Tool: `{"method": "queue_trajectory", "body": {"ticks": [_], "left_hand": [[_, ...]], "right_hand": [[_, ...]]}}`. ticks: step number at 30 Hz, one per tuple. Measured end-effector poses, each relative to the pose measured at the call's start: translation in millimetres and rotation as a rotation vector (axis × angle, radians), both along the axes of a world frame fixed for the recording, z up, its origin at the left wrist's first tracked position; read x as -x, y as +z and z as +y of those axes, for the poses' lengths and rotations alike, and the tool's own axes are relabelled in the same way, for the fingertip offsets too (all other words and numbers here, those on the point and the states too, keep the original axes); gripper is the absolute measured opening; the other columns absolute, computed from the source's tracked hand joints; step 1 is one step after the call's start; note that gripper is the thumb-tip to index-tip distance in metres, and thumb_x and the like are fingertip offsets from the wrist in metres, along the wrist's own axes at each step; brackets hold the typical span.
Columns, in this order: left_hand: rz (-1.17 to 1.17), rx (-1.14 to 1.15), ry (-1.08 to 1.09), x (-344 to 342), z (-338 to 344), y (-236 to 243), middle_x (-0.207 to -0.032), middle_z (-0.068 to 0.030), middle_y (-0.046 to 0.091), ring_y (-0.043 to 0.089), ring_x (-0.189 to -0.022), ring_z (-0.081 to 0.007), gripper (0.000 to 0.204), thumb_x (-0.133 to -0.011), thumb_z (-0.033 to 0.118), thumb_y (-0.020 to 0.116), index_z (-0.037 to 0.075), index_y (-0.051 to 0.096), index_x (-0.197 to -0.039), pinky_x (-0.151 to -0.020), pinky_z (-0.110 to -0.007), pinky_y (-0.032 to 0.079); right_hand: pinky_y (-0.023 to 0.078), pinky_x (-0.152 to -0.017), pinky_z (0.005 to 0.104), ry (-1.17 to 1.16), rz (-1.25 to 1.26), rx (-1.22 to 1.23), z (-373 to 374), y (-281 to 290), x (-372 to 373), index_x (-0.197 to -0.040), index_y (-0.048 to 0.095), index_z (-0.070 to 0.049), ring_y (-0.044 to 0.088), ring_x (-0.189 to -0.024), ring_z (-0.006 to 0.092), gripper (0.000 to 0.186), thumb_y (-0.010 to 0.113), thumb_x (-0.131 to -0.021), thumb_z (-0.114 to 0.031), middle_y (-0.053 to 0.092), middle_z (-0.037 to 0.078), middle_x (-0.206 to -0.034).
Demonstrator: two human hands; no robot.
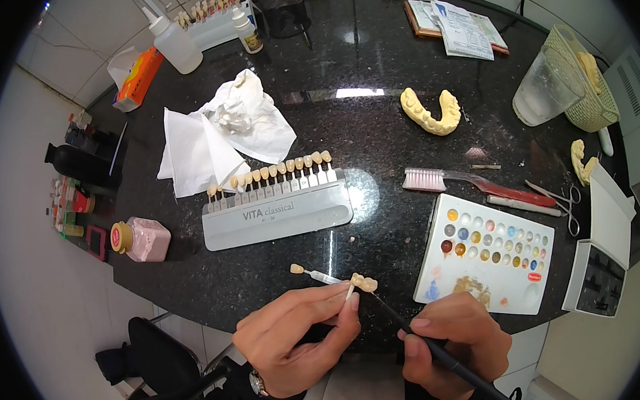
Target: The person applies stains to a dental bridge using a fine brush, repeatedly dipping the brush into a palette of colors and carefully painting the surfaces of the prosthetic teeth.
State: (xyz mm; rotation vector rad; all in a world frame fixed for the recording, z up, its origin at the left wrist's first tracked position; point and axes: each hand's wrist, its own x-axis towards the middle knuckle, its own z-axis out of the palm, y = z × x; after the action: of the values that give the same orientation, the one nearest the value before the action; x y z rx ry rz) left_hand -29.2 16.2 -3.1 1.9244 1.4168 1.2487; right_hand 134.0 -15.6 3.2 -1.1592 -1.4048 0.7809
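Note:
My left hand (293,341) is closed, thumb and forefinger pinching a thin pale peg with a small tooth-coloured dental bridge (364,283) on its end. A single shade tab (298,269) on a clear stem points out left beside the fingertips; whether the hand grips it too, I cannot tell. In my right hand (462,337) is a slim black brush (470,378), held like a pen, its tip touching or very near the bridge. Just beyond the right hand lies a white palette (501,288) with wells of coloured stain and smeared paint.
Beyond my left hand stands a grey shade guide (279,216) with a row of tooth tabs, near crumpled white tissue (248,118) and a pink powder jar (149,240). Rightward are a toothbrush (504,188), scissors (569,208), a yellowish dental cast (431,115) and a clear cup (543,93).

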Motion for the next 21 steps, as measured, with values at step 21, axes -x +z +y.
{"method": "queue_trajectory", "body": {"ticks": [21], "left_hand": [[0.016,-0.012,0.024,-0.1,0.0,-2.0,-0.075,-0.0129,0.068,0.067,-0.059,-0.0166,0.010,-0.065,-0.001,0.075,-0.001,0.068,-0.072,-0.051,-0.023,0.052]], "right_hand": [[0.051,-0.061,0.0280,-0.002,-0.006,-0.017,-0.3,-1.9,-0.6,-0.090,0.064,-0.002,0.064,-0.068,0.0206,0.031,0.074,-0.062,0.004,0.064,0.010,-0.077]]}}
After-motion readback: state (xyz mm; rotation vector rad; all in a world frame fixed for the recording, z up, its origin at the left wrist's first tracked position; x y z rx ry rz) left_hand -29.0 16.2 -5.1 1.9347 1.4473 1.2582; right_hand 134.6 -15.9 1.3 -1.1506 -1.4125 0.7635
